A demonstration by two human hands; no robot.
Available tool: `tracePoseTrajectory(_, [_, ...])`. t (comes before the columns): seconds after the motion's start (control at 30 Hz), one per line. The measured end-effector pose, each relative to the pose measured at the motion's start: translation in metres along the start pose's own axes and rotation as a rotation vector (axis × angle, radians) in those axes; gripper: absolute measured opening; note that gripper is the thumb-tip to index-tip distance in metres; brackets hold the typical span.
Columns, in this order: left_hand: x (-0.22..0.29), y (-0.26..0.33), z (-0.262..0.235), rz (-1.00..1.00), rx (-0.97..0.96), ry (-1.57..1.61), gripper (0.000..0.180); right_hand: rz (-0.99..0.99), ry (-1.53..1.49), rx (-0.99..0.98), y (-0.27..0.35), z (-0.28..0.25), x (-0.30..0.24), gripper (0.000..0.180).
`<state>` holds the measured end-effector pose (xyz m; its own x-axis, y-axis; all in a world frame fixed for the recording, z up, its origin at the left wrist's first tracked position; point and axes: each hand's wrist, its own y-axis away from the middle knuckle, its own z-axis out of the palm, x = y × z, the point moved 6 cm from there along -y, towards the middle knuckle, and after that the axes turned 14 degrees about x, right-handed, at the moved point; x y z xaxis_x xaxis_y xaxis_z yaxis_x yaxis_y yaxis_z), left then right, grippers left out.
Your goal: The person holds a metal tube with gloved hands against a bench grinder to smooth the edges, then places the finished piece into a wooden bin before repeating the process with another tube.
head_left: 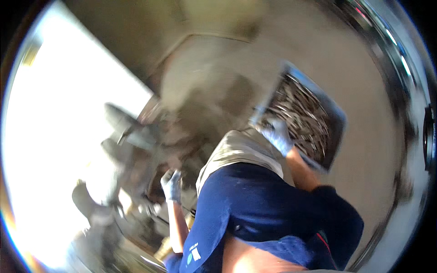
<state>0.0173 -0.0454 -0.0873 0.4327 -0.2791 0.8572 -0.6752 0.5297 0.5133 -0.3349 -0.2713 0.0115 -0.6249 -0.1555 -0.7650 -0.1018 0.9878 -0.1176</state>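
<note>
Crate [336,113] lengthwise toward lower right

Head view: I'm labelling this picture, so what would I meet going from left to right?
Bright white area → left gloved hand → blue bin of thin strips → dark object at the right edge.

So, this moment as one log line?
right hand: at blue bin | left hand: away, grip unclear | contents: thin metallic pieces

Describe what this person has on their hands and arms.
The left hand and right hand wear pale blue-grey gloves, the left one darker toward the fingers. The forearms are bare below dark navy sleeves. Blur hides finer detail.
</note>
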Motion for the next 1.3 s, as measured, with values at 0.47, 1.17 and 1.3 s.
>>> tracePoseTrajectory(0.47, [-0.123,0.27,-0.291,0.223,1.208,0.45,0.007,0.141,0.205,-0.759,0.015,0.188,0.071,0.026])
tracePoseTrajectory(1.17, [-0.306,0.317,-0.318,-0.637,0.921,-1.296,0.025,0.014,0.431,-0.836,-0.025,0.182,0.085,0.024])
tracePoseTrajectory(1.3, [-0.302,0.304,-0.329,-0.599,0.894,-1.205,0.02,0.024,0.438,-0.83,-0.027,0.171,0.093,0.024])
